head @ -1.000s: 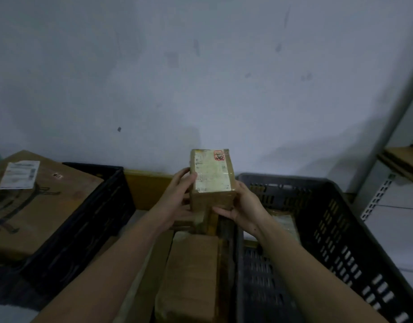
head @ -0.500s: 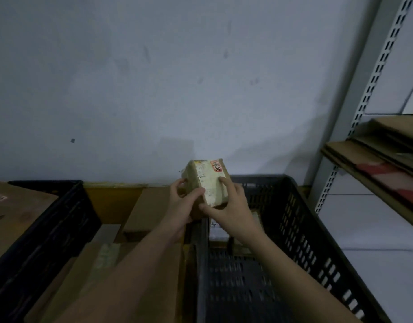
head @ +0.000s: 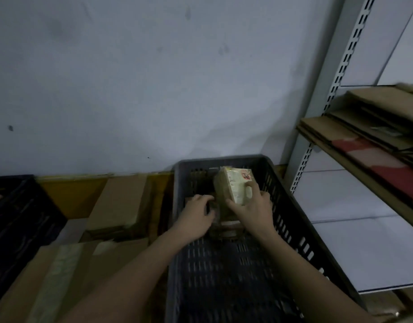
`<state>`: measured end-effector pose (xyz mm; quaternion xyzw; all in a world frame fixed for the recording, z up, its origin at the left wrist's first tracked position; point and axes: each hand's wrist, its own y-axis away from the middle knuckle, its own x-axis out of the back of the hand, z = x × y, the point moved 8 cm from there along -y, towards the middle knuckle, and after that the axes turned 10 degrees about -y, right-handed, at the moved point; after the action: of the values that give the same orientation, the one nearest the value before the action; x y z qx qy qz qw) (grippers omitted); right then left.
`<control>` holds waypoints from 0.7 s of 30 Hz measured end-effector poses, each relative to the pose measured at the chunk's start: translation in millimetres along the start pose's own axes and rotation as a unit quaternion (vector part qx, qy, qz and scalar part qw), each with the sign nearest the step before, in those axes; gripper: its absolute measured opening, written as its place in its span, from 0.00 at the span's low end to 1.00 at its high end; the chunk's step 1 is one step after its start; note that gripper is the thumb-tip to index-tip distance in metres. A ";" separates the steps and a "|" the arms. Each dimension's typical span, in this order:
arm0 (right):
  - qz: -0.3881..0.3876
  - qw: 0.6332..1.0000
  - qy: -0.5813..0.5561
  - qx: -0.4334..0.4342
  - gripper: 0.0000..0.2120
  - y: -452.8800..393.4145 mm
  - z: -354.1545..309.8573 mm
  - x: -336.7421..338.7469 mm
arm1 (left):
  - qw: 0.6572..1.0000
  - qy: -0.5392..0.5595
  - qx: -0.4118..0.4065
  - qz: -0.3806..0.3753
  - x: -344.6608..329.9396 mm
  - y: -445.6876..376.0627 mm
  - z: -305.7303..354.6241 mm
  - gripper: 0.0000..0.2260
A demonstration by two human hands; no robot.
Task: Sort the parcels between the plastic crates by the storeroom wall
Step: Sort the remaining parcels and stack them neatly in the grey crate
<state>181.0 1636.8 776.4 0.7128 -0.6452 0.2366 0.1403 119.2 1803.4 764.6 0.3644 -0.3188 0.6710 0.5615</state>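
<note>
Parcel (head: 233, 186): brown, pale label, red sticker

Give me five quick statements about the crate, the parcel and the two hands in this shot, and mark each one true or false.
1. The right hand holds the small parcel inside the grey crate. True.
2. The left hand grips the shelf upright. False: it is down in the crate, on a darker parcel.
3. The small parcel lies flat. False: it is tilted on edge.
4. Flattened cardboard lies on the shelf at right. True.
5. The grey crate is full to the rim. False: its near floor is bare.
</note>
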 end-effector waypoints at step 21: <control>0.015 0.978 0.205 -0.036 0.35 -60.7 112.9 -41.3 | 0.885 -0.344 0.059 -0.309 -174.7 -51.7 -38.5 0.42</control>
<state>256.2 1622.8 665.6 0.6336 -0.6215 0.3564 0.2919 183.3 1753.2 597.1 0.6846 -0.3232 0.3138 0.5731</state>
